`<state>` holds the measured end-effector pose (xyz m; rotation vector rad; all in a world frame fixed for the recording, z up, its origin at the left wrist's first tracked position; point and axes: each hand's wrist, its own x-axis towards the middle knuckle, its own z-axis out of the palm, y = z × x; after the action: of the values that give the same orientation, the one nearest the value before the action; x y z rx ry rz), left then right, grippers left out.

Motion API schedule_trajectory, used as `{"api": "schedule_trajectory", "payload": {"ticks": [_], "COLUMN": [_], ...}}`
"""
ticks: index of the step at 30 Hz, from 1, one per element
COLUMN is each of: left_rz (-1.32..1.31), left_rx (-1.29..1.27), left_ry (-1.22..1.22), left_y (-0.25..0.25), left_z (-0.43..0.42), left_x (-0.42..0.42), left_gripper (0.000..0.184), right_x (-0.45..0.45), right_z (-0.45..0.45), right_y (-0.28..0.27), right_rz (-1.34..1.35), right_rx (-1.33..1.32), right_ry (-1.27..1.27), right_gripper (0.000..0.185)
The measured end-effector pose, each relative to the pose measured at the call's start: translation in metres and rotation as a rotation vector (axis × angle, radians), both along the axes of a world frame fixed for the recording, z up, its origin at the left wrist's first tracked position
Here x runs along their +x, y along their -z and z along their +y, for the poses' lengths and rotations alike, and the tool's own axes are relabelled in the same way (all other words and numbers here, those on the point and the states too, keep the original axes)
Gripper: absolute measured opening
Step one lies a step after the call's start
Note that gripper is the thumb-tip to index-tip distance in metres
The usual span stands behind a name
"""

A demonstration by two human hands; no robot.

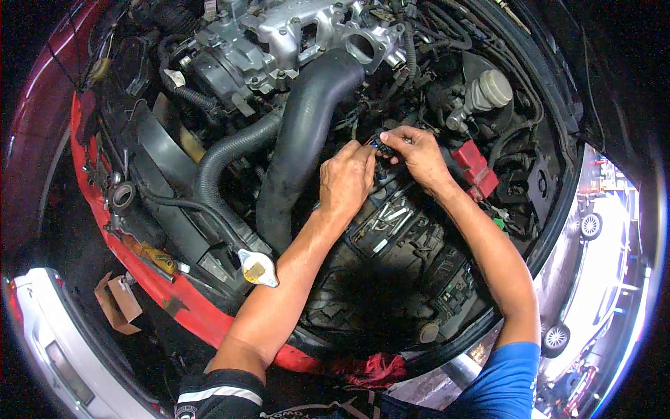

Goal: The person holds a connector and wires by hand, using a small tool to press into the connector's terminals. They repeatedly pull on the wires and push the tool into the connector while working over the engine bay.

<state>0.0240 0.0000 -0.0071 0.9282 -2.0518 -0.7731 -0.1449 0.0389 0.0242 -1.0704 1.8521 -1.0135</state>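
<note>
Both my hands meet over the middle of an open engine bay. My left hand [347, 178] has its fingers closed at the left side of a small dark connector [380, 145] with thin wires. On the connector's right side, my right hand [417, 155] pinches it between thumb and fingers. The fingers hide part of the connector. Just left of my left hand runs a thick black hose [300, 133]. Below the hands, several small metal parts [396, 218] lie in a dark tray-like recess.
A radiator cap [258, 268] is beside my left forearm. Right of my right hand sits a red cover [474, 170], with a fluid reservoir [494, 89] above it. The silver intake manifold [300, 24] is at the top. A red front edge [202, 318] curves along the lower left.
</note>
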Motion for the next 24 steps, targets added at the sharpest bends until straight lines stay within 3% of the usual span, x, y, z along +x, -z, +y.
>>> {"api": "schedule_trajectory", "payload": {"ticks": [16,20,24], "left_rz": [0.051,0.068,0.067], "left_rx": [0.058,-0.072,-0.013], "left_ry": [-0.087,-0.057,-0.082], "left_y": [-0.007,-0.003,-0.005], "left_z": [0.001,-0.003,-0.002], "left_x": [-0.002,0.0,0.0], "left_gripper": [0.018,0.018,0.016], "right_x": [0.001,-0.002,-0.004], "right_z": [-0.002,-0.001,0.0], "right_y": [-0.01,-0.012,-0.002], "right_rz": [-0.182,-0.273,-0.308], "right_rx": [0.062,0.031,0.042], "right_ry": [0.055,0.048,0.073], "right_gripper": [0.024,0.031,0.034]}}
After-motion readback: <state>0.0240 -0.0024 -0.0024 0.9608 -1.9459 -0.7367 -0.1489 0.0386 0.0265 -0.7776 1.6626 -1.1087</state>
